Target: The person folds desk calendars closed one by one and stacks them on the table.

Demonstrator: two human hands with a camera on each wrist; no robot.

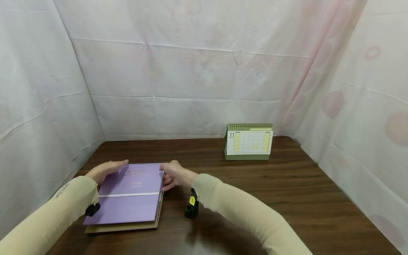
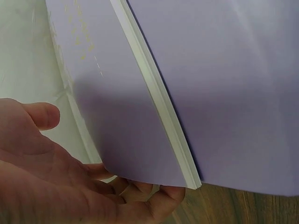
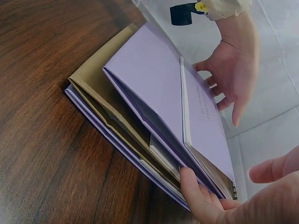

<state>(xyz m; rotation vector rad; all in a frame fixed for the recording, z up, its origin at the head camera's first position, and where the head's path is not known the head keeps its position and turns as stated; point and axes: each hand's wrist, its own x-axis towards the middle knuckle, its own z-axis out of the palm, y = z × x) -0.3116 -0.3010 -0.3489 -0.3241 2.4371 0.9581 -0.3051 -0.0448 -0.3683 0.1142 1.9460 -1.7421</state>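
Observation:
A purple desk calendar (image 1: 129, 209) with "2027" on its cover, a white strip across it and a spiral at its far edge lies over a brown kraft calendar (image 3: 100, 77). Beneath these, the right wrist view shows another purple cover (image 3: 112, 133). My left hand (image 1: 106, 170) holds the top calendar's left side, fingers bent at its edge and thumb (image 2: 44, 115) standing apart. On the opposite side my right hand (image 1: 173, 174) has its fingers (image 3: 198, 193) curled against the edge near the spiral end; its thumb (image 3: 268, 170) is raised off the cover in the right wrist view.
A green desk calendar (image 1: 248, 143) showing month 11 stands upright at the back right of the dark wooden table (image 1: 287, 187). White cloth (image 1: 191, 78) hangs behind and along both sides. Each wrist carries a black camera mount (image 1: 192, 207).

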